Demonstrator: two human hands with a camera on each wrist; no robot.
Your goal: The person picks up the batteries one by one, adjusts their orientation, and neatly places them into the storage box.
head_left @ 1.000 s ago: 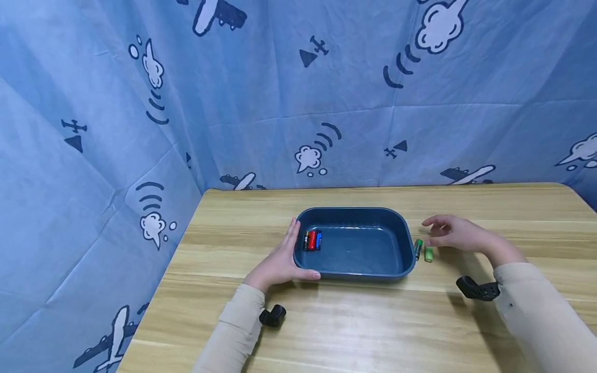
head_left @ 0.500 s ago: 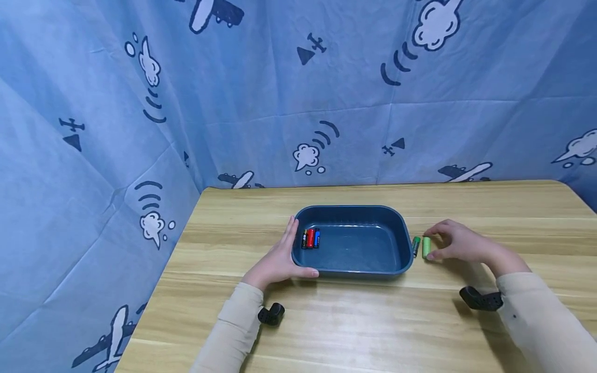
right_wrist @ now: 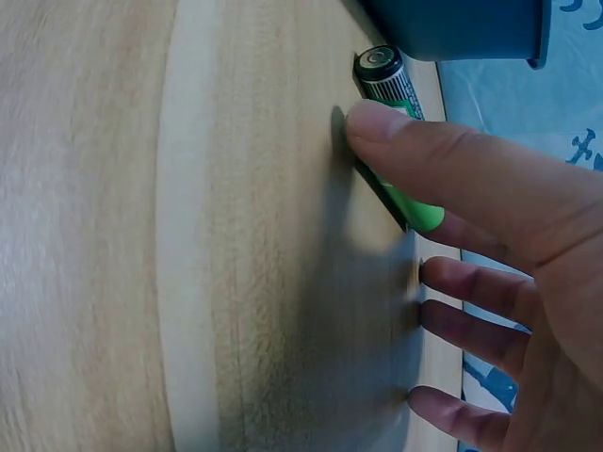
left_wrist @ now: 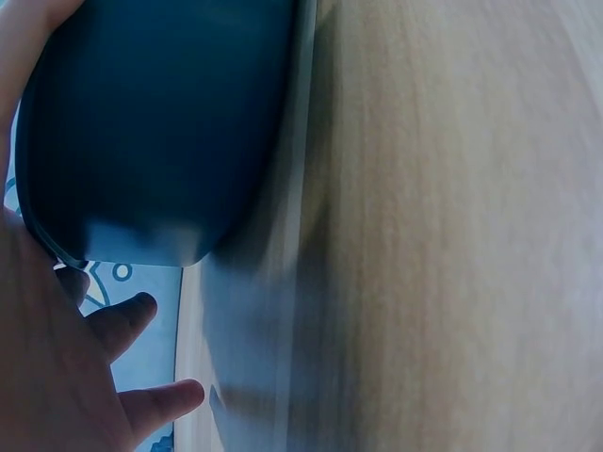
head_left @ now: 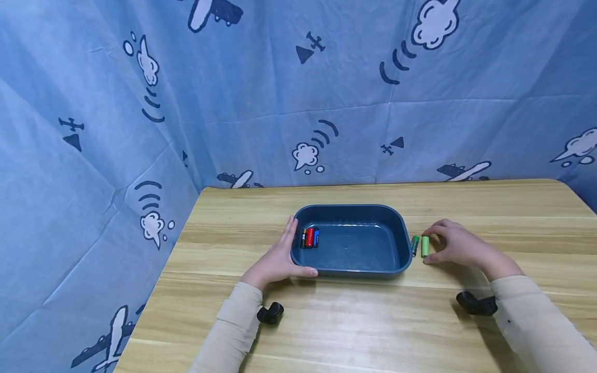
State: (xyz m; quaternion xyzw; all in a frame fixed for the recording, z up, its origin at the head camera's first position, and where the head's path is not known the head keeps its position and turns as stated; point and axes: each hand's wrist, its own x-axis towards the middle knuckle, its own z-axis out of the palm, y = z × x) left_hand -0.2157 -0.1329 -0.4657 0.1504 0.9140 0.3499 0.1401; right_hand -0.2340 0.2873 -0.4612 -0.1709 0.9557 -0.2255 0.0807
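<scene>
A dark blue plastic tray (head_left: 354, 271) stands on the table in the head view. My left hand (head_left: 276, 261) spans its near left corner. The thumb lies along the front wall and the straight, spread fingers rest against the left end. Inside, at the left, lie a black-and-gold battery (head_left: 303, 239), a red battery (head_left: 310, 238) and a blue battery (head_left: 316, 238). Right of the tray, my right hand (head_left: 454, 246) pinches a light green battery (head_left: 425, 247) between thumb and index finger at its two ends. Beside it lies a dark green battery (right_wrist: 389, 83), partly behind the thumb in the right wrist view.
The wooden table (head_left: 364, 321) reaches back to a blue curtain (head_left: 261, 114) printed with planes and clouds. Another curtain side closes off the left. A black wrist camera (head_left: 270, 314) sits at the left wrist, another camera (head_left: 477, 304) at the right.
My right hand has come lower and its thumb and index finger have closed around the ends of the light green battery. The left hand has kept its place on the tray.
</scene>
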